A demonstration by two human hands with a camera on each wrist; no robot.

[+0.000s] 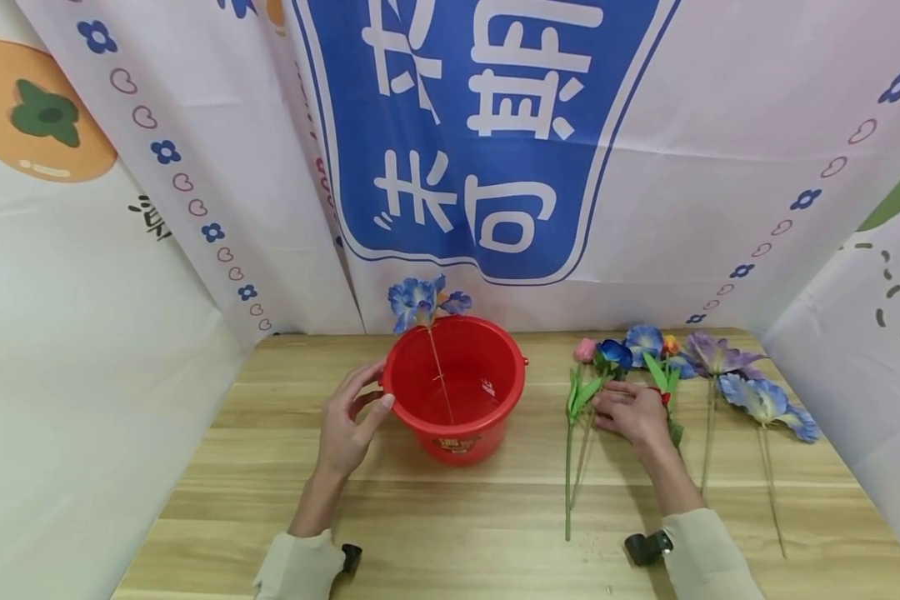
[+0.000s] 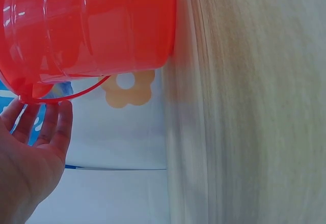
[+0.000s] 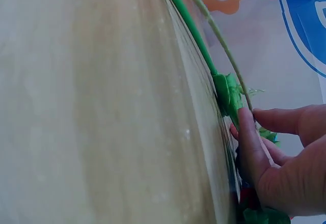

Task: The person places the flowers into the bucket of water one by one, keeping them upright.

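fingers (image 1: 367, 398) of my left hand (image 1: 345, 429) rest spread against the bucket (image 1: 456, 392) to steady it, while my right hand (image 1: 633, 414) pinches a flower stem (image 3: 224, 51) on the table (image 1: 270, 467).

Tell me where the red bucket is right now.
In the head view the red bucket stands mid-table, with the left hand at its left rim and loose flowers lying to its right.

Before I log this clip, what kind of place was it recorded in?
Likely a staged indoor booth, not a home or shop: printed cloth banners wall in a wooden table, which carries only a red plastic bucket and artificial flowers.
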